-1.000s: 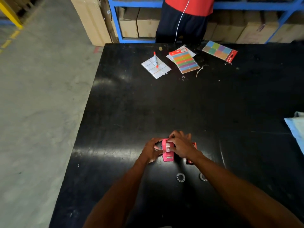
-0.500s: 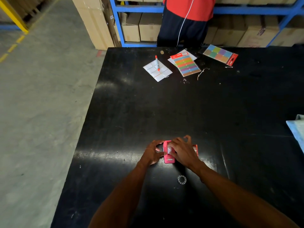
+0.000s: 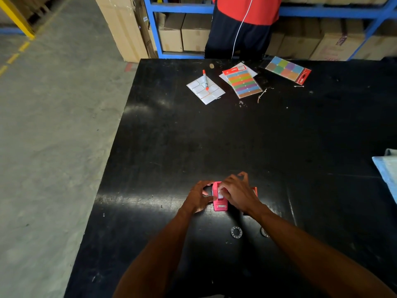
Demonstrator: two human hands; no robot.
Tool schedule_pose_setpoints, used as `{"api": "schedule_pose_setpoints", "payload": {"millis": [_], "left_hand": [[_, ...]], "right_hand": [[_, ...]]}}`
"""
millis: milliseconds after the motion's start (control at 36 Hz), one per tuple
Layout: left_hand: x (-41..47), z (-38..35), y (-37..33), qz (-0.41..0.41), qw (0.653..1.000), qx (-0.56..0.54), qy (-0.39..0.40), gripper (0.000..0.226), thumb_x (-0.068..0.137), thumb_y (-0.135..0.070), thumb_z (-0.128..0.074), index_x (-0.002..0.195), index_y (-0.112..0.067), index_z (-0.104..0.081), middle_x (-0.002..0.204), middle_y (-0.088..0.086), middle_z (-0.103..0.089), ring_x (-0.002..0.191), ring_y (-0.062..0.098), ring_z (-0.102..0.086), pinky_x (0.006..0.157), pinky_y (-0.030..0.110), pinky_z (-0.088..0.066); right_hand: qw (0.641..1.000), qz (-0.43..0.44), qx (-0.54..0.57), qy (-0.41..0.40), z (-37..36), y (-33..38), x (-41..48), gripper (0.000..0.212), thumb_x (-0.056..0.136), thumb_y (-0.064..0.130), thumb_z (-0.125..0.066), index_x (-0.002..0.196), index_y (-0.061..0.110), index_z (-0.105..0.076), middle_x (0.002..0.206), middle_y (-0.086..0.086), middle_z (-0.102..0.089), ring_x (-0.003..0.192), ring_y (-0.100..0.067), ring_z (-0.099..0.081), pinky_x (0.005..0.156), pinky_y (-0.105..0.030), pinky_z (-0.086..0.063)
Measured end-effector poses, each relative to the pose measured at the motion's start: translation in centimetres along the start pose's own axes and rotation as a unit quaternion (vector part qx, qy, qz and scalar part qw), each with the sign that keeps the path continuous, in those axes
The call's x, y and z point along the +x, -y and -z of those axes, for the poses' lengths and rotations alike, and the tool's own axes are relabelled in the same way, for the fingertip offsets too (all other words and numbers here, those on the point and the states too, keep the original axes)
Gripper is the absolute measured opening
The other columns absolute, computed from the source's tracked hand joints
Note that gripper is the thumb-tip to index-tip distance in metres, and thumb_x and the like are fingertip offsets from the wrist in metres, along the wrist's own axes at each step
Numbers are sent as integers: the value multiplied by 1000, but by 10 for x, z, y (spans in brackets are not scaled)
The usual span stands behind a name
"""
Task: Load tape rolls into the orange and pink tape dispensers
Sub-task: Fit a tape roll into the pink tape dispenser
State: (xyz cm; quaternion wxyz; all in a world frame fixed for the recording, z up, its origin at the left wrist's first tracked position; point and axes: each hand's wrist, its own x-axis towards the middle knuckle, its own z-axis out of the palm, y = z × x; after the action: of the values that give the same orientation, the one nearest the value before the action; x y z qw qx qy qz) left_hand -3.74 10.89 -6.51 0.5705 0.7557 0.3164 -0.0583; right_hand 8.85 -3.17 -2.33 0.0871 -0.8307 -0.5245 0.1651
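Observation:
A small pink tape dispenser point(image 3: 219, 204) stands on the black table point(image 3: 214, 136) near its front edge. My left hand point(image 3: 198, 197) grips the dispenser's left side. My right hand point(image 3: 237, 193) lies over its top, fingertips pressing a pale tape roll point(image 3: 220, 192) in the dispenser's slot. Behind my right hand only a sliver of the orange dispenser point(image 3: 255, 191) shows. Closer to me, a small ring-shaped core point(image 3: 236, 232) lies on the table, and a second one point(image 3: 264, 231) is half hidden by my right forearm.
At the table's far side lie a white label sheet point(image 3: 203, 91) with an orange marker point(image 3: 205, 79), a pack of coloured strips point(image 3: 242, 82) and a pack of coloured squares point(image 3: 286, 69). A person point(image 3: 240, 26) stands behind the table. A blue cloth point(image 3: 387, 171) sits at the right edge.
My head has shifted, so the whole scene sits slightly lower in view. My right-hand fingers have moved a little over the pink dispenser's top. Both hands stay on it.

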Motion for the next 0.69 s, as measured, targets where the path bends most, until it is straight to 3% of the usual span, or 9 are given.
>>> {"api": "schedule_pose_setpoints", "payload": {"millis": [111, 167, 389, 556, 639, 694], "left_hand": [[1, 0, 1, -1, 1000, 13, -2, 61, 72, -9, -82, 127, -20, -58, 128, 6, -54, 99, 28, -61, 72, 21, -54], [1, 0, 0, -1, 1000, 13, -1, 61, 73, -8, -81, 128, -19, -58, 127, 5, -54, 98, 27, -61, 70, 18, -53], [1, 0, 1, -7, 1000, 11, -6, 62, 71, -12, -83, 127, -19, -58, 124, 2, -55, 97, 21, -59, 82, 32, -57], [1, 0, 1, -9, 1000, 13, -4, 61, 71, -11, -83, 126, -19, -59, 117, -3, -53, 95, 18, -57, 79, 26, -53], [2, -1, 2, -4, 1000, 13, -6, 61, 71, -14, -84, 125, -22, -58, 119, -2, -54, 94, 17, -57, 72, 19, -50], [4, -1, 4, -2, 1000, 20, -5, 61, 71, -17, -84, 126, -24, -58, 119, -4, -54, 93, 17, -58, 75, 23, -53]], "right_hand": [[1000, 0, -5, 22, -1, 1, -3, 18, 89, 44, -60, 98, 29, -64, 112, 7, -67, 115, -13, -54, 112, -48, -18], [1000, 2, -12, 16, -1, 1, -3, 15, 91, 40, -58, 98, 28, -63, 113, 6, -67, 115, -15, -55, 111, -47, -16], [1000, -4, -9, -8, 0, 0, -5, 21, 98, 33, -47, 94, 26, -66, 106, 4, -70, 111, -15, -58, 109, -45, -15], [1000, 5, -29, -1, 4, 6, -1, 20, 99, 30, -49, 94, 23, -67, 108, 2, -70, 114, -18, -55, 108, -45, -15], [999, 19, -40, -22, 2, 6, -3, 18, 97, 29, -52, 94, 21, -67, 109, 1, -67, 112, -20, -55, 103, -46, -22], [998, 24, -42, -41, -1, 7, -6, 16, 96, 28, -55, 92, 19, -68, 108, -1, -62, 107, -22, -55, 97, -45, -28]]}}
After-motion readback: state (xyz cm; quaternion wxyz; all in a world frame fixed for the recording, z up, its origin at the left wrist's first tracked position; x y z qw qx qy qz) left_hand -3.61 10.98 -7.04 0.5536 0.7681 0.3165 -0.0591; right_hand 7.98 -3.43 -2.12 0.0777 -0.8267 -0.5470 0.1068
